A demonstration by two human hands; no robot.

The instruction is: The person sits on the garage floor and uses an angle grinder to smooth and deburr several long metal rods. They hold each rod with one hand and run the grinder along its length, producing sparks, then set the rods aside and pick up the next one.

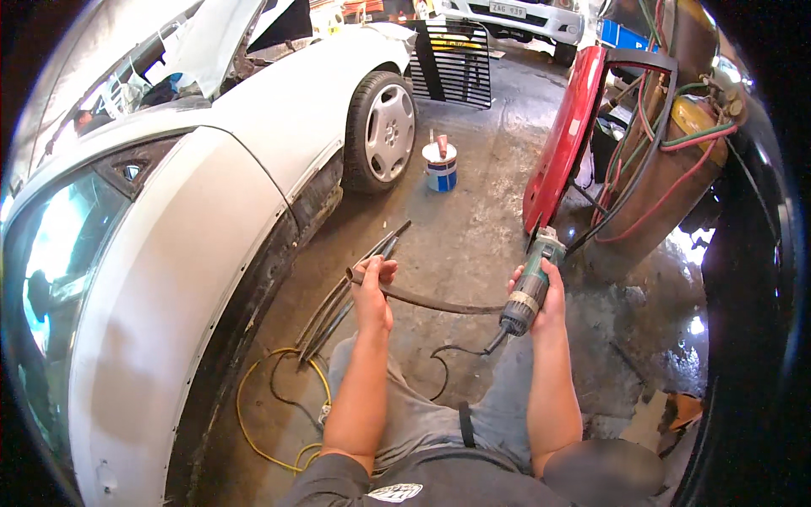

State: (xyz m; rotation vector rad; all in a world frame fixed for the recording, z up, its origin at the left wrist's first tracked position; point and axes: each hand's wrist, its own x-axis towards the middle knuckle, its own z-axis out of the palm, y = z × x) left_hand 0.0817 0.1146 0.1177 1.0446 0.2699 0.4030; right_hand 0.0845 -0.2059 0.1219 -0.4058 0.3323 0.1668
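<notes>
My left hand (372, 300) is closed around one end of a long, thin, curved dark-brown strip (439, 305). From there the strip bows rightward across my lap, and its far end passes behind the tool in my right hand. It looks like rusty metal or a tube; I cannot tell which. My right hand (549, 296) grips the body of a green and grey angle grinder (530, 287), its head tilted away from me and its cord end toward me. Whether the grinder touches the strip cannot be made out. Several long dark strips (334, 308) lie on the floor beside my left hand.
A white car (169, 220) stands along the left, its front wheel (384, 131) ahead. Beyond sits a paint can (440, 169). At right, a red car door (562, 144) leans near gas cylinders (650, 194) with hoses. A yellow cord (242, 406) loops on the floor at lower left.
</notes>
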